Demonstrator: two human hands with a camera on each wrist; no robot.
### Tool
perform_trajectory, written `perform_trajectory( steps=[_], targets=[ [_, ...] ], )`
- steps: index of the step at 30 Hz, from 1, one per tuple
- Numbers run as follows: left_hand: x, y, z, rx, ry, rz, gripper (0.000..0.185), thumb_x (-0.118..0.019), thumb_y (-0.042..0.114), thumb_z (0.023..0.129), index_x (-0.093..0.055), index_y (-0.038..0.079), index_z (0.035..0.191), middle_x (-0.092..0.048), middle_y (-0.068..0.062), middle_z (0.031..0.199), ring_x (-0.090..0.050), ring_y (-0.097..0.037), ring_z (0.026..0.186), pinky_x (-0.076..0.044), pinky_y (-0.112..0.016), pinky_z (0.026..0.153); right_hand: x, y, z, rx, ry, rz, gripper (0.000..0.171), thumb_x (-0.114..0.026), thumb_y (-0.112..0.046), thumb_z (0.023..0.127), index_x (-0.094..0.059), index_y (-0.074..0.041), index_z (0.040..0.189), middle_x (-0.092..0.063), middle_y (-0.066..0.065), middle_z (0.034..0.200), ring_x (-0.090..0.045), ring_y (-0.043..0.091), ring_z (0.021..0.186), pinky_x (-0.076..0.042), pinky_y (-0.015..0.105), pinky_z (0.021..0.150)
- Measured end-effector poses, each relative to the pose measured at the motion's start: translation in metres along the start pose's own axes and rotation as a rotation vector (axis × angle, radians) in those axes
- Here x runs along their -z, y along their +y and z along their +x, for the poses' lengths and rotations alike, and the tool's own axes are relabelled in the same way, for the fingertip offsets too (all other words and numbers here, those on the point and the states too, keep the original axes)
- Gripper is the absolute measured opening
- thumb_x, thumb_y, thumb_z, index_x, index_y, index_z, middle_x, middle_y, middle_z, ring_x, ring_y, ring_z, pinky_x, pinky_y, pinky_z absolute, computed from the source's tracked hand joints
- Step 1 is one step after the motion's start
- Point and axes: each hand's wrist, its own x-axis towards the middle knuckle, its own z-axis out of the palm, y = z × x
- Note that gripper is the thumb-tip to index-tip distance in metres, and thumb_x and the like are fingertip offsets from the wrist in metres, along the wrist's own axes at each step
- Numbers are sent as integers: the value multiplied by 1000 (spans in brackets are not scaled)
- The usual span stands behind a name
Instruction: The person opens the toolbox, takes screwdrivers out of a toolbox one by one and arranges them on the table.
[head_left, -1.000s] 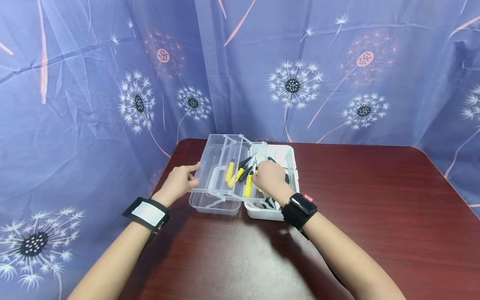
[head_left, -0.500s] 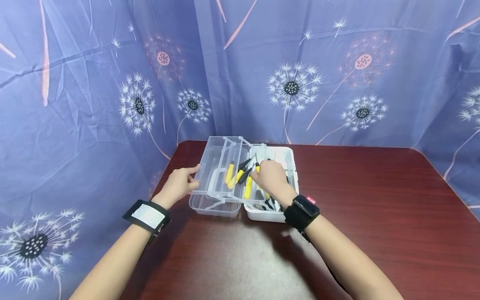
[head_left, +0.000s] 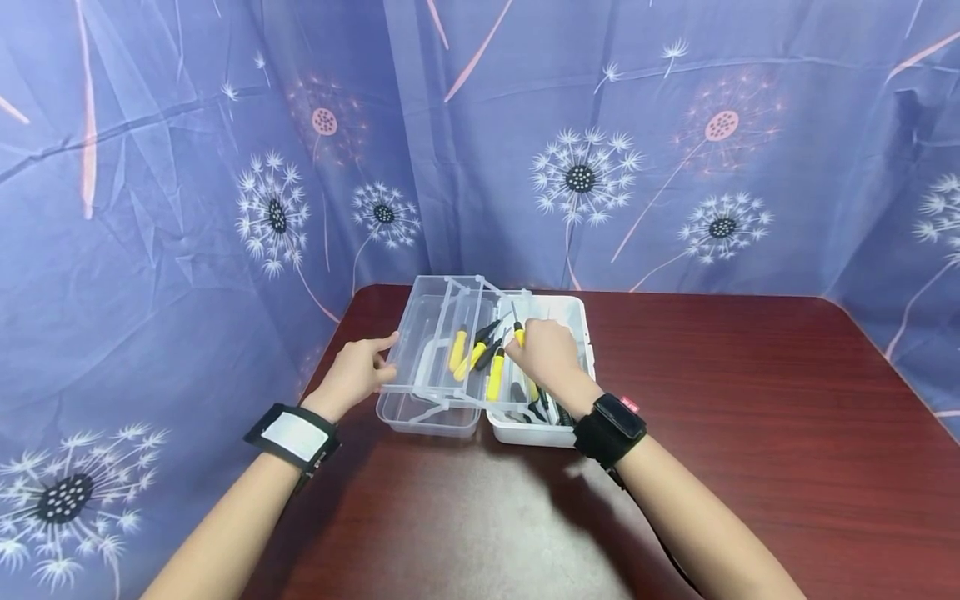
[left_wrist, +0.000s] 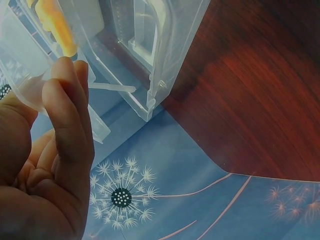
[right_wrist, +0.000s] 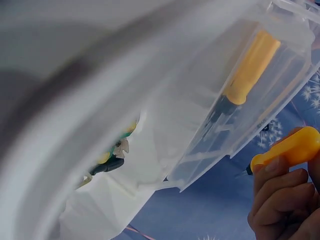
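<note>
My right hand (head_left: 551,354) grips a screwdriver with a yellow handle (right_wrist: 292,147) over the white toolbox base (head_left: 513,434); its shaft points away from me in the head view. Thumb and fingers of my left hand (head_left: 352,371) pinch the left edge of a clear plastic tray (head_left: 420,333), raised on hinged arms. In that tiered tray lie several yellow- and black-handled screwdrivers, one yellow handle (right_wrist: 255,65) showing close up in the right wrist view. Dark-handled tools (right_wrist: 110,165) sit down in the white base, partly hidden.
The toolbox's clear lid (head_left: 431,425) lies folded out to the left under the raised tray. Everything stands on a dark red wooden table (head_left: 750,417). A blue curtain with dandelions (head_left: 480,167) hangs close behind and at the left.
My right hand has shifted slightly to the right, and the yellow screwdriver in its grip shows more. My left hand keeps its hold on the tray edge.
</note>
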Motion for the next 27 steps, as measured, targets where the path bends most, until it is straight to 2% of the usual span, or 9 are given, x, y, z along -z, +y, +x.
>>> perform_trajectory(
  steps=[6, 15, 20, 27],
  targets=[
    [0, -1, 1, -2, -3, -3, 60, -60, 7, 82, -47, 4, 141, -66, -6, 60, -67, -14, 53, -36, -23, 45, 5, 7, 0, -20, 3, 6, 31, -55, -20, 81, -37, -13, 57, -27, -4, 54, -31, 14, 48, -26, 27, 43],
    [-1, -2, 0, 6, -8, -7, 60, -59, 7, 82, -46, 3, 141, -66, -7, 61, -69, -18, 55, -37, -23, 45, 12, 16, -4, -62, -11, -20, 27, -56, -22, 83, -43, -12, 61, -32, -3, 55, -36, 16, 49, -30, 28, 44],
    [-2, -2, 1, 4, -5, -11, 60, -59, 6, 82, -46, 3, 141, -66, -8, 62, -70, -22, 57, -38, -23, 45, 13, 25, -6, -84, -13, -22, 32, -57, -25, 85, -42, -12, 60, -31, -3, 54, -34, 15, 47, -30, 28, 43],
    [-2, -4, 2, -5, 3, -14, 60, -59, 6, 82, -46, 3, 141, -65, -7, 60, -70, -21, 56, -37, -23, 44, 16, 39, -8, -116, 30, -34, 38, -61, -30, 85, -40, -12, 59, -29, -3, 54, -37, 17, 49, -32, 31, 45]
  ],
)
